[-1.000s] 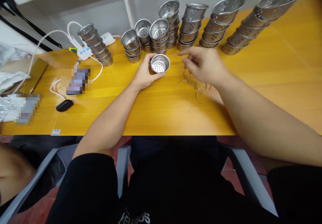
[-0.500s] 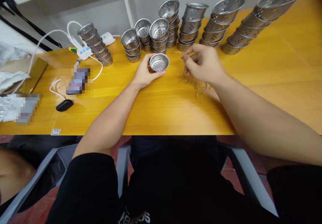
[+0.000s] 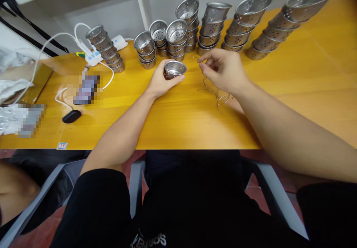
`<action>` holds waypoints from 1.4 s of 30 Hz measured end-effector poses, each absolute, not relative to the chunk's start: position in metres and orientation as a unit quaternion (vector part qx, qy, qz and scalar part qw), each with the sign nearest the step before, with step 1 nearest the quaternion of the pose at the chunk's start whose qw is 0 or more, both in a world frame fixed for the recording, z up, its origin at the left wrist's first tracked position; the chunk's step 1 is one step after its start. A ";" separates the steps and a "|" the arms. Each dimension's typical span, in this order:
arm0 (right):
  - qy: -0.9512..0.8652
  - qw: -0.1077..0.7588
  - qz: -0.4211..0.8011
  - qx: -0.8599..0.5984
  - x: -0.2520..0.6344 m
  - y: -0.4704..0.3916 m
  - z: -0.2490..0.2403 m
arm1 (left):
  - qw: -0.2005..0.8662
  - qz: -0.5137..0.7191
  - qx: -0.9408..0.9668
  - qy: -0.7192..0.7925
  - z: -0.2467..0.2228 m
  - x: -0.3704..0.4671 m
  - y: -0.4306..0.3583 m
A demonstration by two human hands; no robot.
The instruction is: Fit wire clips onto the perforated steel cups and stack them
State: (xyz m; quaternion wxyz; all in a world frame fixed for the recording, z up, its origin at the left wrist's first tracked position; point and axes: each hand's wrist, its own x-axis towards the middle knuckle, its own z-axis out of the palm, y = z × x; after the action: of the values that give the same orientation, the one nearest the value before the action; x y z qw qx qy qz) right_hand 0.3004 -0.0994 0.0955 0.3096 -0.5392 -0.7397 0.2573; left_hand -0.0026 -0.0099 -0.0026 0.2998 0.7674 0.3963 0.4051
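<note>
A perforated metal cup, mouth up, is clamped in the left hand. Right of the cup, the right hand pinches a thin wire. On the yellow table, curved wires lie front-right of the cup; stacked perforated cups stand behind it.

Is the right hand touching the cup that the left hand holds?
No, the right hand is apart from the cup, with yellow table showing between them.
</note>
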 end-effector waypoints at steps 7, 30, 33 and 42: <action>-0.748 0.281 0.220 -0.559 0.293 -0.100 0.092 | 0.307 0.382 0.784 0.381 0.000 0.009 -0.024; -0.754 0.287 0.188 -0.560 0.272 -0.100 0.082 | 0.347 0.371 0.773 0.380 0.012 0.031 -0.055; -0.746 0.291 0.195 -0.566 0.268 -0.101 0.084 | 0.327 0.371 0.781 0.382 0.014 0.033 -0.058; -0.723 0.312 0.397 -0.471 0.283 -0.101 0.087 | 0.392 0.356 0.778 0.337 0.021 0.022 -0.054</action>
State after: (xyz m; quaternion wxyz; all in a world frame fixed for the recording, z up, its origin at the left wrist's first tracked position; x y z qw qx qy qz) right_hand 0.2834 -0.1008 0.0873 0.3120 -0.4710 -0.7234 0.3968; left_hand 0.0216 -0.0544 0.0213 0.3922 0.7783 0.3367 0.3565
